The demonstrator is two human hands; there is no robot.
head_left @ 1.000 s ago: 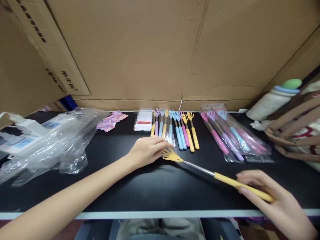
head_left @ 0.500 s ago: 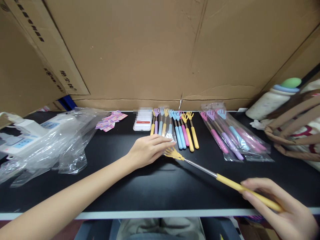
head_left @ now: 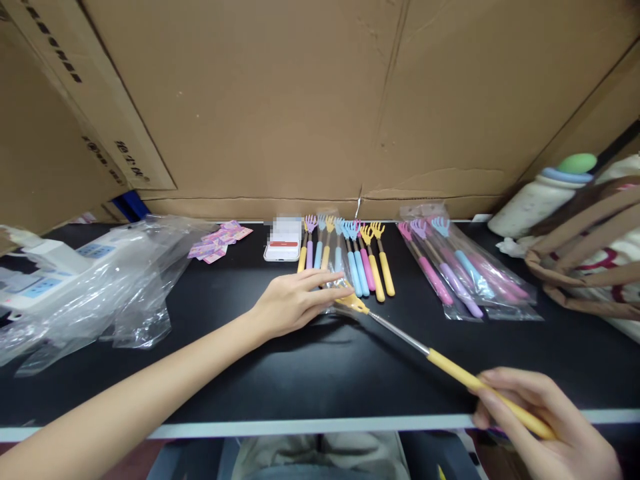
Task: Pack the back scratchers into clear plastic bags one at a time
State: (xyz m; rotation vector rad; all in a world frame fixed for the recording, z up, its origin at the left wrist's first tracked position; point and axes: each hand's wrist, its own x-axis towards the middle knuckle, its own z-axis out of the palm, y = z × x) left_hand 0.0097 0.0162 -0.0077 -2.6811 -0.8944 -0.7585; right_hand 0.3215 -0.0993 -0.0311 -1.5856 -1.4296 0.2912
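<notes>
My right hand [head_left: 545,427] grips the yellow handle of an extended yellow back scratcher [head_left: 430,352] at the table's front right edge. Its metal shaft runs up and left, and its yellow claw lies at the mouth of a clear plastic sleeve [head_left: 335,287]. My left hand [head_left: 295,301] lies on the near end of that sleeve, fingers pressed together on the plastic. The sleeve holds several coloured scratchers. A row of loose back scratchers [head_left: 367,263] in blue, pink and yellow lies just beyond.
Bagged scratchers [head_left: 465,273] lie at the right on the black table [head_left: 280,373]. A phone [head_left: 283,245] and pink slips [head_left: 215,243] sit at the back, crumpled clear bags [head_left: 115,287] over a power strip at left, a bottle [head_left: 540,197] and woven bag [head_left: 590,260] at right. Cardboard walls the back.
My right hand has pulled back toward the table edge while the scratcher's claw slid up and right to the sleeve's mouth. My left hand stayed on the sleeve.
</notes>
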